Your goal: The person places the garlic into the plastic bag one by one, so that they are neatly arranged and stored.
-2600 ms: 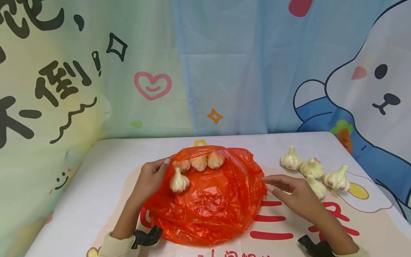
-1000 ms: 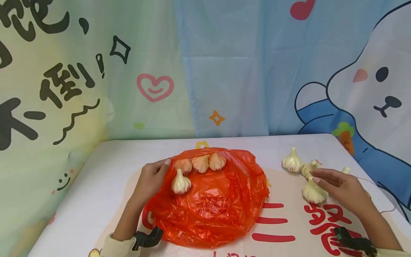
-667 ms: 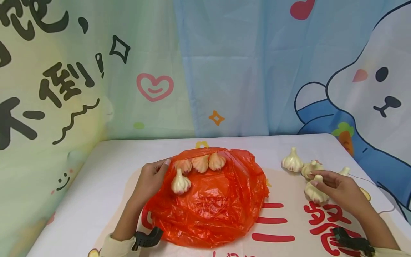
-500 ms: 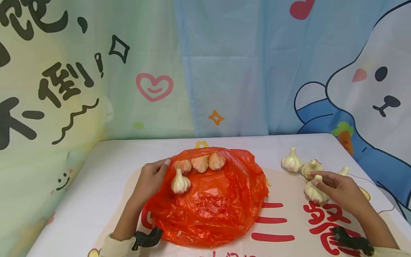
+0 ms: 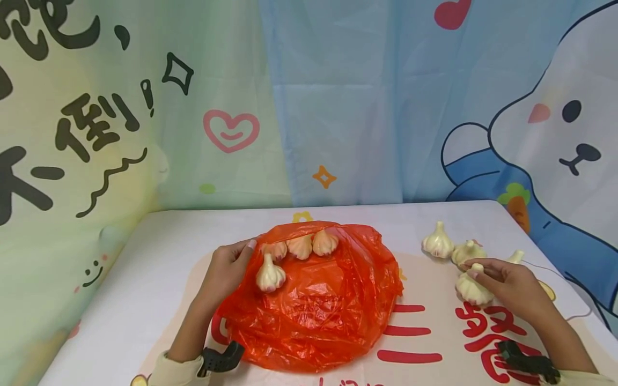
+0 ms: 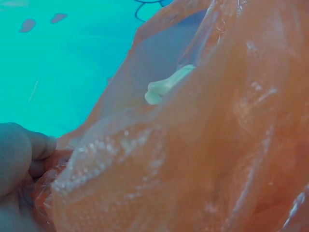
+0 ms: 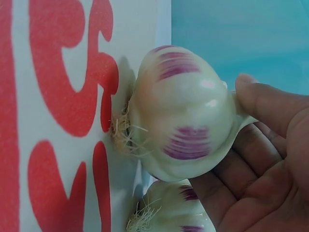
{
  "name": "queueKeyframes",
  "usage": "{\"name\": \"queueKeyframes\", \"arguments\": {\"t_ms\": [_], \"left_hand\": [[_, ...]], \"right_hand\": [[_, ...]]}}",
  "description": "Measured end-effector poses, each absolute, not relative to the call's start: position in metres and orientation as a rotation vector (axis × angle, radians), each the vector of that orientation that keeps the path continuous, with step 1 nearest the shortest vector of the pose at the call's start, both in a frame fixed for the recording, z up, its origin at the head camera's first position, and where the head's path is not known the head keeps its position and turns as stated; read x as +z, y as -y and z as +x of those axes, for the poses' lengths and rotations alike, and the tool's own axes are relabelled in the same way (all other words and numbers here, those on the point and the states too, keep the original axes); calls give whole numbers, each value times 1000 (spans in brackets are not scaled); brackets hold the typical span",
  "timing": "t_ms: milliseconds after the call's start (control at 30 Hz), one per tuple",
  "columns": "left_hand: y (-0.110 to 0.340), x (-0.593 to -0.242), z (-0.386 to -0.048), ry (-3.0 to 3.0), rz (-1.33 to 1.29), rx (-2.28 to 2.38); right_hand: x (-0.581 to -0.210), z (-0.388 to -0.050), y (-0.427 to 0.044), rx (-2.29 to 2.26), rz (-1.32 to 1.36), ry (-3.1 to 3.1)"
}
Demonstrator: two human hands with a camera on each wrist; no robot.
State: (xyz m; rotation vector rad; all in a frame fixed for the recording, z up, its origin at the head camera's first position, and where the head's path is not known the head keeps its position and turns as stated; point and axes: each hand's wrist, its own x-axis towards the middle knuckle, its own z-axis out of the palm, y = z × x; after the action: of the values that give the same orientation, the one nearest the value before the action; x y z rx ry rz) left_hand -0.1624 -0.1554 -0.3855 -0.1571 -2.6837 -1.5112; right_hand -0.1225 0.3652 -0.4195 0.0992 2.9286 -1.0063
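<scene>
My left hand [image 5: 230, 268] pinches the left rim of a thin orange-red plastic bag [image 5: 314, 316] that lies spread on the table. One garlic bulb [image 5: 270, 274] rests at the bag's mouth near that hand, and 3 more garlic bulbs [image 5: 299, 246] show at its upper edge, tinted by the film. Over on the right, my right hand [image 5: 514, 284] pinches the neck of a garlic bulb [image 7: 183, 111] between thumb and fingers. Roots on that bulb face the tabletop in the right wrist view; whether it touches the table I cannot tell.
Beyond the right hand sit a garlic bulb [image 5: 438, 241] at the back and another garlic bulb [image 5: 467, 251] beside it. A further garlic bulb [image 5: 516, 256] is mostly hidden behind that hand. A printed cloth covers the table [image 5: 183, 230]; a cartoon curtain [image 5: 338, 118] hangs behind.
My right hand has left the bag's right side, moved right to the loose garlic, and taken one bulb by its neck. My left hand keeps its place on the bag.
</scene>
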Motion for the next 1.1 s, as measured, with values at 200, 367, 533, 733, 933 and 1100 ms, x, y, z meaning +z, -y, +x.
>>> {"name": "queueKeyframes", "arguments": {"t_ms": [200,367,533,733,933,1100], "left_hand": [[156,-386,-164,2686,-152,-1505],[155,-385,-164,2684,-165,-1509],[155,-384,-165,2683,-159,-1518],[155,-386,-164,2688,-156,-1520],[156,-387,-164,2695,-147,-1505],[155,-389,-164,2696,-140,-1522]], "right_hand": [[-418,-123,-365,-983,99,-2936],[-418,-123,-366,-965,108,-2947],[-416,-123,-366,-967,106,-2966],[-413,-123,-360,-990,65,-2986],[-404,-123,-350,-1015,63,-2989],[-396,-120,-339,-1084,29,-2969]]}}
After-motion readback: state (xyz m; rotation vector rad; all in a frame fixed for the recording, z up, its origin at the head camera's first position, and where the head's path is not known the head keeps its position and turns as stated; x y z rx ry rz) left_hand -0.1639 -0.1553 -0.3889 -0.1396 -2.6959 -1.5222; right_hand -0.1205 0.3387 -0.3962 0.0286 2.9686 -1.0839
